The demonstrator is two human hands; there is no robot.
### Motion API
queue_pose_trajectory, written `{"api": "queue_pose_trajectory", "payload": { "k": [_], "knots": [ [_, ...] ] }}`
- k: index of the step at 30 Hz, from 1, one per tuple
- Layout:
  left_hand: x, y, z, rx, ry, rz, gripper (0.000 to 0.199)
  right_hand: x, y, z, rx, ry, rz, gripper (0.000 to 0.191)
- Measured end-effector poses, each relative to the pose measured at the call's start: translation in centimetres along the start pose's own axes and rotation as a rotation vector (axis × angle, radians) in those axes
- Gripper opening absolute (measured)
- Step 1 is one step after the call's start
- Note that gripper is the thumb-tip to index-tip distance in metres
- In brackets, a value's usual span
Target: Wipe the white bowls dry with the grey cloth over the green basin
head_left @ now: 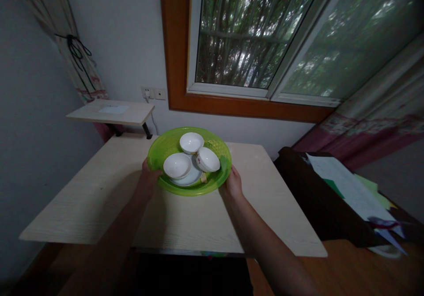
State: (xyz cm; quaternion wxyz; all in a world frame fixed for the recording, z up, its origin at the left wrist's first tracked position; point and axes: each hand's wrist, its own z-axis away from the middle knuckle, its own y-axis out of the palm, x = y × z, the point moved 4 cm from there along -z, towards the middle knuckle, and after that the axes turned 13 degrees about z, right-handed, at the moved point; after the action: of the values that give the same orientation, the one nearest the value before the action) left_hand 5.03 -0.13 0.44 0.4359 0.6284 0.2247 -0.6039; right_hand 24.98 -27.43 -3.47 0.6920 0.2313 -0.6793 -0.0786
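A round green plastic basin (157,143) is held over the pale wooden table, tilted a little toward me. My left hand (149,174) grips its left rim, with the thumb over the edge. On the right rim my right hand (233,182) is closed, its fingers mostly hidden under the basin. Inside are three white bowls: one at the back (191,142), one at the front left (177,165) and a patterned one tipped at the right (208,160). Beneath them lies a white plate (188,180). A small tan item (203,178) rests beside the plate; its kind is unclear.
The pale table (198,223) spreads below the basin. A raised shelf (122,112) with a white paper stands at its back left. Behind are a wall socket (147,92) and a window (245,35). Papers (351,185) lie on a dark surface at the right.
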Motion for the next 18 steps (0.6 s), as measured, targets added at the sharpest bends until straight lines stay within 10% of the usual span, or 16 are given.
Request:
{"api": "queue_pose_trajectory", "payload": {
  "k": [18],
  "knots": [
    [-4.5,0.8,-5.9,0.285,-0.163,-0.018,0.103,0.2,-0.2,-0.9,0.079,0.055,0.029,0.037]
  ]
}}
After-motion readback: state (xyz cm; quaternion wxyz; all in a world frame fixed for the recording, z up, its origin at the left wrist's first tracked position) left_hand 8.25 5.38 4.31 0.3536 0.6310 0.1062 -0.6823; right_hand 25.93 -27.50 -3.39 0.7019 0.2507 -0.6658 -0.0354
